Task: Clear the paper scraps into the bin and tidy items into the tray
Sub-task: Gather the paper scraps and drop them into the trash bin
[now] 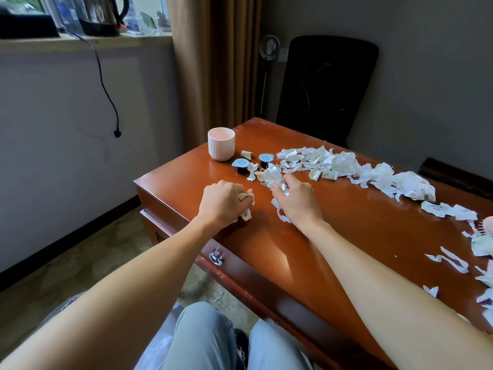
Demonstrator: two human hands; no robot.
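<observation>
Torn white paper scraps (pixel 336 164) lie in a long band across the brown wooden desk (pixel 346 236), from the middle out to the right edge. My left hand (pixel 221 202) rests near the desk's left corner, closed around a small bunch of scraps. My right hand (pixel 296 198) sits beside it with fingers curled over a clump of scraps (pixel 269 174). Two small blue-lidded capsules (pixel 241 165) (pixel 265 159) stand just beyond my hands, next to a ribbed white cup (pixel 221 144). No tray shows. A clear plastic bag (pixel 157 345), perhaps the bin liner, is by my knees.
A black office chair (pixel 325 86) stands behind the desk. A drawer handle (pixel 214 256) sits on the desk front. A kettle (pixel 98 14) is on the windowsill, its cord (pixel 106 92) hanging down the wall. Something pink (pixel 486 225) is at the right edge.
</observation>
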